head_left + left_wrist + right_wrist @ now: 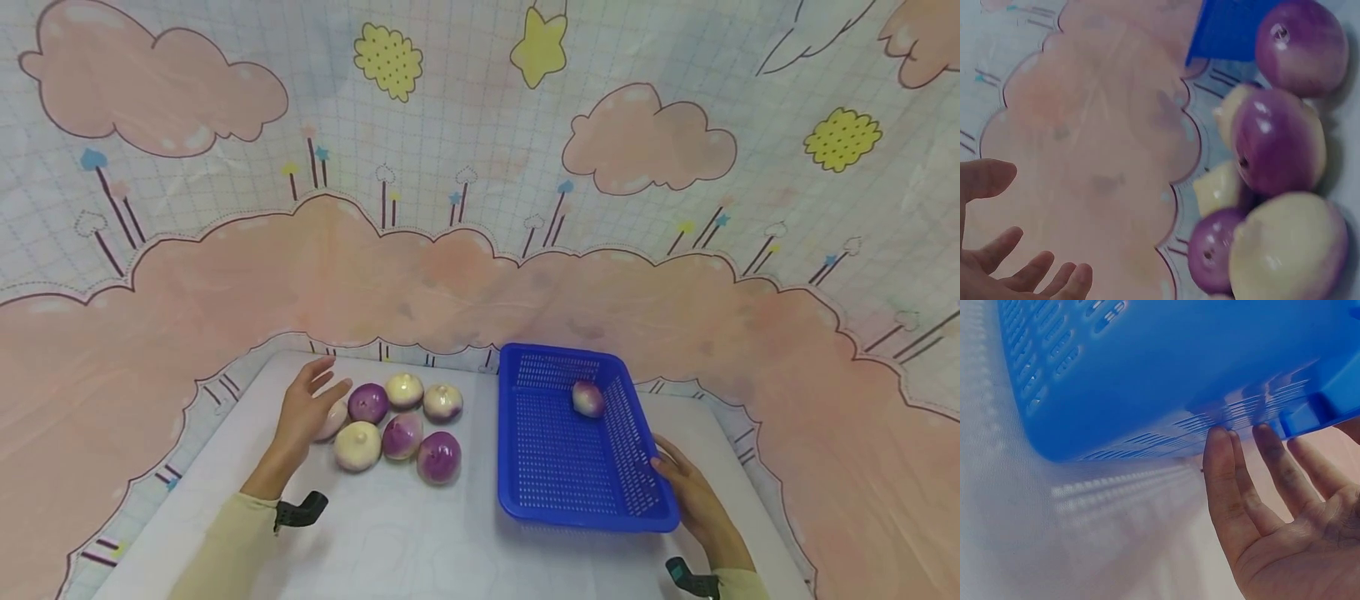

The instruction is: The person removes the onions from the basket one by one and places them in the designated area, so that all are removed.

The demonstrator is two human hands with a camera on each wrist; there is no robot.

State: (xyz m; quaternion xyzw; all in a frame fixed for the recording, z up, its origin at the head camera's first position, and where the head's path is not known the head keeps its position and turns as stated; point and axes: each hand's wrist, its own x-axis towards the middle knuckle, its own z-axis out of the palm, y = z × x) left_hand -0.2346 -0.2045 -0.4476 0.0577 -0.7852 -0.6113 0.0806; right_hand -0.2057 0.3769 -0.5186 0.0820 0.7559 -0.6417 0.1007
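Observation:
Several round, glossy purple-and-cream vegetables, like turnips (357, 447), sit in a cluster on the white table (420, 542). Over the cluster's left side is my left hand (306, 407), its fingers spread and nothing held; a pale turnip (332, 422) is partly hidden behind it. In the left wrist view the left hand (1004, 256) shows loose, parted fingers, with the turnips (1288, 247) off to the right. My right hand (693, 492) grips the right rim of a blue plastic basket (577, 521), fingertips (1219, 440) against its outer wall. One turnip (588, 399) lies inside the basket.
Behind and around the table hangs a patterned cloth (450, 283) with clouds and stars. The basket stands right of the cluster, with a strip of table between them. Black wrist cameras (302, 509) are strapped to both wrists.

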